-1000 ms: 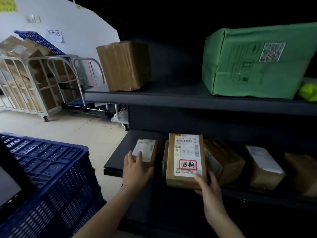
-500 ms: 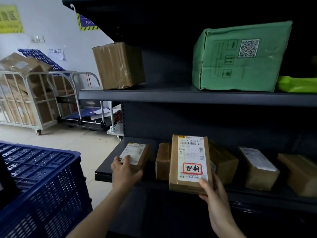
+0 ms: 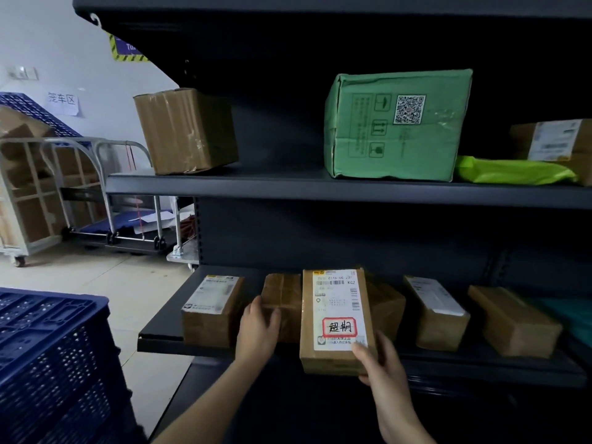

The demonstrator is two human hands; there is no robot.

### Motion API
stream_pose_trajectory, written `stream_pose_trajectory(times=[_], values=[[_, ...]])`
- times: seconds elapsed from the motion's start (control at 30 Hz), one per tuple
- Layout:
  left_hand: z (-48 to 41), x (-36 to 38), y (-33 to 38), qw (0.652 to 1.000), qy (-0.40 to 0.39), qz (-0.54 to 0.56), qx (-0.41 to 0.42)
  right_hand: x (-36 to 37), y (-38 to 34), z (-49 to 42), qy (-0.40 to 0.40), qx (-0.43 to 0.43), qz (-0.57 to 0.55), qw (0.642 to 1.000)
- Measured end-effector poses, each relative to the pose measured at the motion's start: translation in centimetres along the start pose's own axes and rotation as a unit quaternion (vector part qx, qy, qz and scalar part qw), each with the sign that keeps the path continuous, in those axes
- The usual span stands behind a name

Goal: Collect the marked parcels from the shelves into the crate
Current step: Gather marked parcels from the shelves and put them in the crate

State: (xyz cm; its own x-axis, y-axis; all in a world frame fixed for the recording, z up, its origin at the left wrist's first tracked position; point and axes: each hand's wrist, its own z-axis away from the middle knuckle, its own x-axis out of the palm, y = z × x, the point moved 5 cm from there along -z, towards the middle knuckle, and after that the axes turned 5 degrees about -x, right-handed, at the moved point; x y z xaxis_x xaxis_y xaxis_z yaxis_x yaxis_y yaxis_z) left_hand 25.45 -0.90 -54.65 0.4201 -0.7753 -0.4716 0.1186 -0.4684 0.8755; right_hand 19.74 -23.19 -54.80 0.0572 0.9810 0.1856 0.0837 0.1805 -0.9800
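Observation:
A flat brown parcel (image 3: 336, 315) with a white label and a red-framed stamp is held upright at the front edge of the lower shelf (image 3: 160, 342). My right hand (image 3: 379, 366) grips its lower right corner. My left hand (image 3: 259, 328) rests on the front of a plain brown box (image 3: 283, 293) just left of the stamped parcel. A small labelled box (image 3: 213, 304) stands further left, apart from my hand. The blue crate (image 3: 54, 357) is at the lower left.
More brown parcels (image 3: 435, 312) (image 3: 512, 318) lie on the lower shelf to the right. The upper shelf (image 3: 288, 187) carries a brown box (image 3: 185, 129), a green box (image 3: 397, 126), a lime bag (image 3: 512, 171) and a labelled box. Roll cages and a trolley (image 3: 128, 200) stand on the floor at left.
My left hand has left the small labelled box and moved right onto the plain brown box. The stamped parcel stays in my right hand; the view has shifted upward and left.

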Motion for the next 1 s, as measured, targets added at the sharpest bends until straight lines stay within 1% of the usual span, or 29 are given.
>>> stream_pose_trajectory(times=[0.1, 0.2, 0.3, 0.4, 0.47, 0.53, 0.6, 0.67, 0.73, 0.83, 0.9, 1.0], values=[[-0.4, 0.6, -0.7, 0.996, -0.017, 0.076, -0.052, 0.3, 1.0, -0.9, 0.012, 0.015, 0.009, 1.0], [-1.3, 0.9, -1.1, 0.988, -0.038, 0.119, -0.089, 0.4, 2.3, -1.8, 0.037, 0.049, 0.024, 0.998], [-1.8, 0.9, -1.3, 0.982, -0.056, 0.147, -0.102, 0.5, 3.1, -2.1, 0.047, 0.093, 0.017, 0.994], [-1.8, 0.2, -1.4, 0.983, -0.055, 0.153, -0.089, 0.6, 4.0, -2.1, 0.043, 0.114, 0.021, 0.992], [-1.4, -0.7, -1.6, 0.989, -0.031, 0.126, -0.064, 0.9, 4.6, -1.9, 0.033, 0.121, 0.026, 0.992], [-1.1, -1.8, -1.9, 0.998, 0.016, 0.06, -0.034, 1.6, 5.0, -1.6, 0.019, 0.127, 0.029, 0.991], [-0.7, -2.7, -1.8, 0.999, 0.051, -0.003, 0.002, 2.1, 5.3, -1.4, 0.012, 0.134, 0.031, 0.99], [-0.5, -3.0, -1.0, 0.995, 0.068, -0.06, 0.05, 1.9, 5.4, -1.2, 0.018, 0.139, 0.033, 0.99], [-0.3, -2.1, 0.0, 0.984, 0.059, -0.136, 0.094, 1.0, 5.4, -1.4, 0.032, 0.139, 0.034, 0.989], [0.3, 0.5, 0.6, 0.966, 0.018, -0.221, 0.132, -0.3, 5.0, -2.0, 0.049, 0.136, 0.034, 0.989], [0.7, 1.5, 0.5, 0.959, 0.005, -0.24, 0.15, -0.7, 4.7, -2.3, 0.054, 0.136, 0.04, 0.988], [0.6, 1.6, 0.3, 0.96, 0.0, -0.218, 0.175, -0.8, 4.7, -2.8, 0.052, 0.135, 0.046, 0.988]])
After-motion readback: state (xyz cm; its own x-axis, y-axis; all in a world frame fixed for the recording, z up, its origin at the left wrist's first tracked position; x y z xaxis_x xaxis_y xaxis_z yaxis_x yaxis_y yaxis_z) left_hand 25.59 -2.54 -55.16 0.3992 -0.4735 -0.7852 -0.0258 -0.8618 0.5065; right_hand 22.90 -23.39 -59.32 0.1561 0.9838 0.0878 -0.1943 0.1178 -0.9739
